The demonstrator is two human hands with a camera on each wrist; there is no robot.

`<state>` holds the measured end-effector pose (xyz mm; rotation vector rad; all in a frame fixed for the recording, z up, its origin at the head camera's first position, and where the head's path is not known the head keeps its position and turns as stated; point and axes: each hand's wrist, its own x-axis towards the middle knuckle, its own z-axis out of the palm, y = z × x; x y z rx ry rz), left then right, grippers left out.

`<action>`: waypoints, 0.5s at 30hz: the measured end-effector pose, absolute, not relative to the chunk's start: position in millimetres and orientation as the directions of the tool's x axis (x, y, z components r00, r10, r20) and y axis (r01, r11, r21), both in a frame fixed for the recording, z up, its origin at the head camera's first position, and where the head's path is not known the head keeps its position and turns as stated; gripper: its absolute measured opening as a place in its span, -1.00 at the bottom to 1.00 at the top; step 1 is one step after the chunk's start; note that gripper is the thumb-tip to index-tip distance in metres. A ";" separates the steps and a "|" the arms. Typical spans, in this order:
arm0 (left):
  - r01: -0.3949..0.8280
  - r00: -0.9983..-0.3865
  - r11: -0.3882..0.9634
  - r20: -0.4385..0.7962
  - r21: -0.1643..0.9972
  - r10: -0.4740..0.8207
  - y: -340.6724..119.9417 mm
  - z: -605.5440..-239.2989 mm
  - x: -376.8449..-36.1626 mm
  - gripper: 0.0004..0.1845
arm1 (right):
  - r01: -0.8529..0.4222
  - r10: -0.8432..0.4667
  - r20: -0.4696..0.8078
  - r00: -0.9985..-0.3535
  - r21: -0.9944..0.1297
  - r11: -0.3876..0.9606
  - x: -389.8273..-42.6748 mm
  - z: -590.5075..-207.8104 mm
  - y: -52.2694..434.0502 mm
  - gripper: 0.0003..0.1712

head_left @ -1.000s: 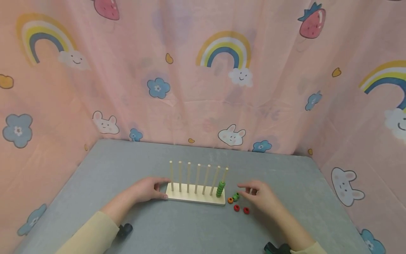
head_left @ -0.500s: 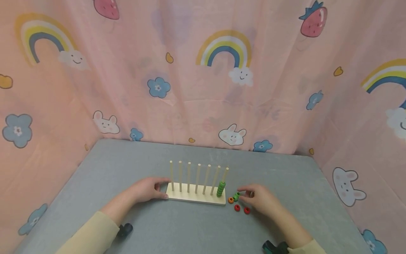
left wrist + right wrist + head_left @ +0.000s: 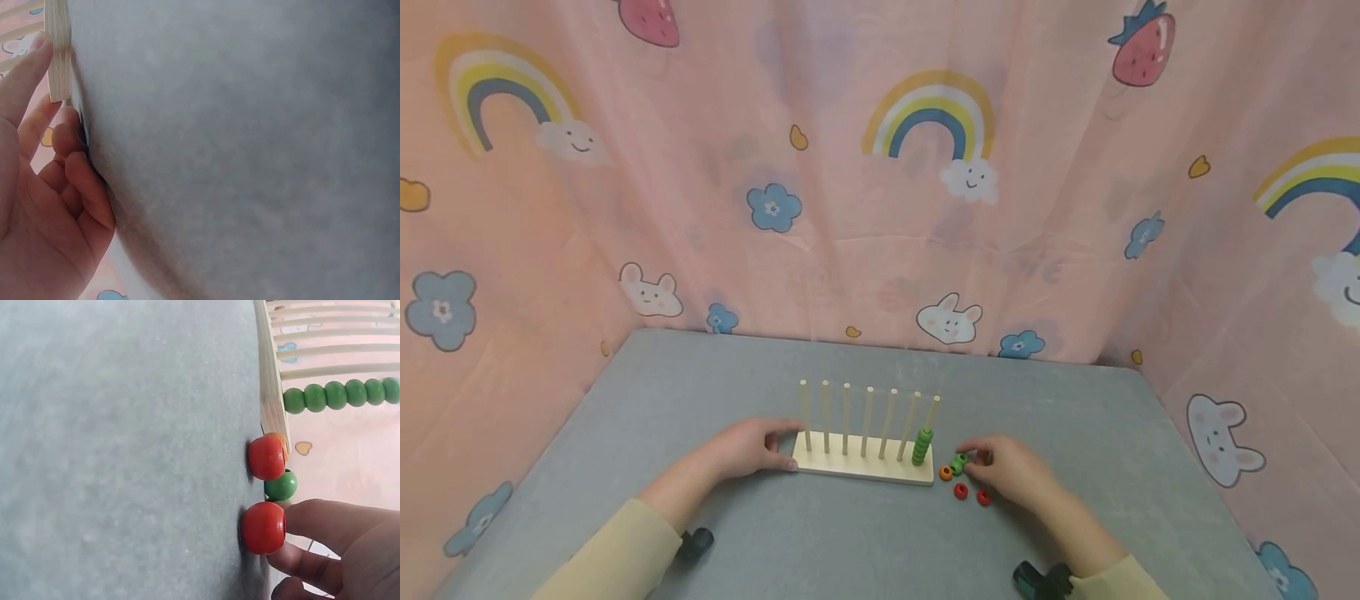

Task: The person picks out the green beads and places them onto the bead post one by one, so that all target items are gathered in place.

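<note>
A wooden base (image 3: 861,469) with several upright pegs stands on the grey table (image 3: 850,542). A stack of green beads (image 3: 922,447) (image 3: 340,395) sits on its rightmost peg. My left hand (image 3: 784,447) (image 3: 53,119) grips the base's left end (image 3: 58,50) between thumb and fingers. Just right of the base lie an orange bead (image 3: 945,472), a green bead (image 3: 957,462) (image 3: 280,485) and two red beads (image 3: 960,491) (image 3: 983,497) (image 3: 263,528). My right hand (image 3: 976,463) (image 3: 337,544) pinches the loose green bead between thumb and forefinger, and a finger lies against the nearer red bead.
Pink printed curtains (image 3: 880,208) close off the table on the far side and both flanks. Black wrist mounts (image 3: 696,542) (image 3: 1041,579) sit on both forearms near the front edge. Bare grey surface lies in front of and behind the base.
My right hand has moved left and curled its thumb and forefinger onto the loose green bead. The left hand and the base have stayed put.
</note>
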<state>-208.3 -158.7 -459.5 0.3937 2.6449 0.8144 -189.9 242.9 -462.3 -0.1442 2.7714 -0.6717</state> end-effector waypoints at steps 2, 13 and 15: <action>0.164 -0.901 0.793 -0.238 0.586 0.362 -159.1 -459.5 -208.1 -0.40 | -0.026 -0.159 -0.249 -0.955 -0.464 0.885 -190.3 -462.8 242.9 -0.75; 0.158 -0.901 0.789 -0.241 0.593 0.361 -159.4 -459.5 -208.1 -0.38 | -0.022 -0.139 -0.211 -0.967 -0.479 0.878 -191.3 -457.5 243.9 -0.74; 0.157 -0.901 0.790 -0.242 0.593 0.360 -159.1 -459.4 -208.2 -0.38 | -0.026 -0.140 -0.197 -0.970 -0.491 0.871 -190.7 -455.5 243.8 -0.73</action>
